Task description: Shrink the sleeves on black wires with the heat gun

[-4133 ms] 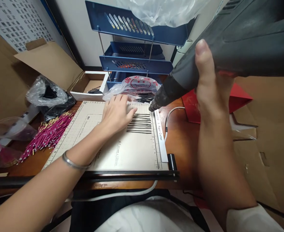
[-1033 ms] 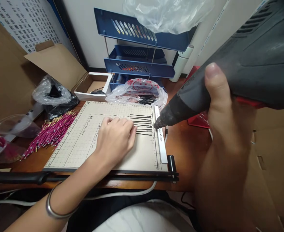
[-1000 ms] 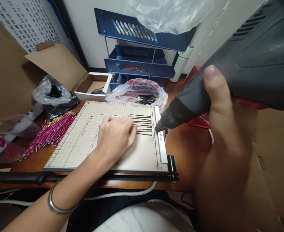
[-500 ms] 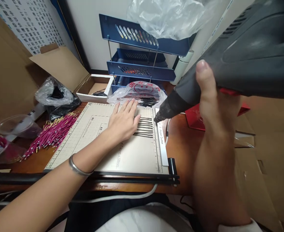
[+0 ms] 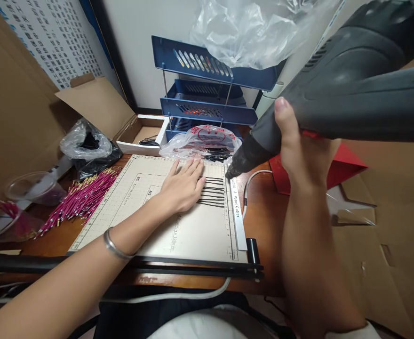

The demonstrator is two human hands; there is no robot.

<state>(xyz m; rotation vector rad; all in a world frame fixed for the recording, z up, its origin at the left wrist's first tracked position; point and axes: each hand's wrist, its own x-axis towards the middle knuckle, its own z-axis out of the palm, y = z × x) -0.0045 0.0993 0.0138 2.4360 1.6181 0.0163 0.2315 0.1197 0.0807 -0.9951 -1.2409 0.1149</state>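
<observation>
At centre, the flattened left hand [image 5: 182, 189] apparently steadies black cords [image 5: 213, 189], while the right hand's [image 5: 300, 153] grip, upper right, wraps a nozzled tool [image 5: 265, 136] angled toward their ends.

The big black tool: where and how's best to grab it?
Probably hold the black tool by its thick part behind the nozzle, coming from below, as the right hand does. That part looks broad enough to wrap, while the nozzle narrows and slants down toward the board.
</observation>
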